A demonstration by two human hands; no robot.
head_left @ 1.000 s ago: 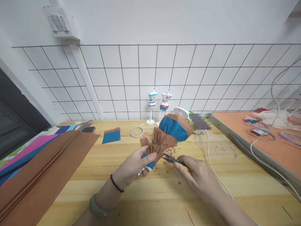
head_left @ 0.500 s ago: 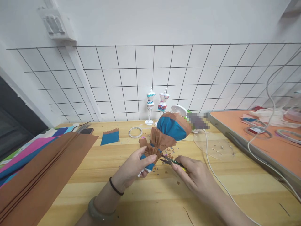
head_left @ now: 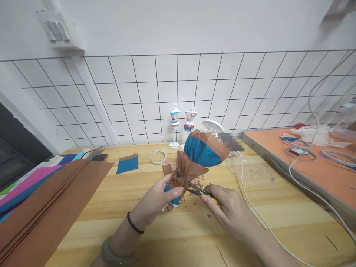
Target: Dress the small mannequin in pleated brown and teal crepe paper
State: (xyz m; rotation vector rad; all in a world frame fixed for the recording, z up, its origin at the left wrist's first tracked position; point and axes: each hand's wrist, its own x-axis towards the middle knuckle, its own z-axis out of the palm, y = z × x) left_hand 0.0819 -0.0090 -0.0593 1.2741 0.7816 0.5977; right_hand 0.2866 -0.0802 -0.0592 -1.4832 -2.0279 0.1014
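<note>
My left hand (head_left: 160, 198) is closed around the gathered middle of a doll-size dress (head_left: 204, 152) in brown and blue thin material, which flares out toward the back right. White tips poke out beneath my left fingers; what they belong to is mostly hidden. My right hand (head_left: 226, 205) grips a pair of scissors (head_left: 197, 191) with dark blades and a touch of yellow on the handle. The blades are slightly parted, their tips against the gathered brown edge beside my left thumb. Small brown and blue snippets (head_left: 204, 177) are scattered underneath on the wooden table (head_left: 155, 237).
Behind the dress stand two small painted dress forms (head_left: 174, 124) and a white round disc (head_left: 213, 126). Farther left lie a white ring (head_left: 158, 157), a blue-brown piece (head_left: 128, 163) and long brown sheets (head_left: 58, 196). A white cable (head_left: 247, 196) crosses the right side, near an orange-topped board (head_left: 314, 170).
The view has turned slightly right, so everything sits a little farther left. Both hands keep their hold, and the scissor tips remain at the gathered edge with the blades slightly parted.
</note>
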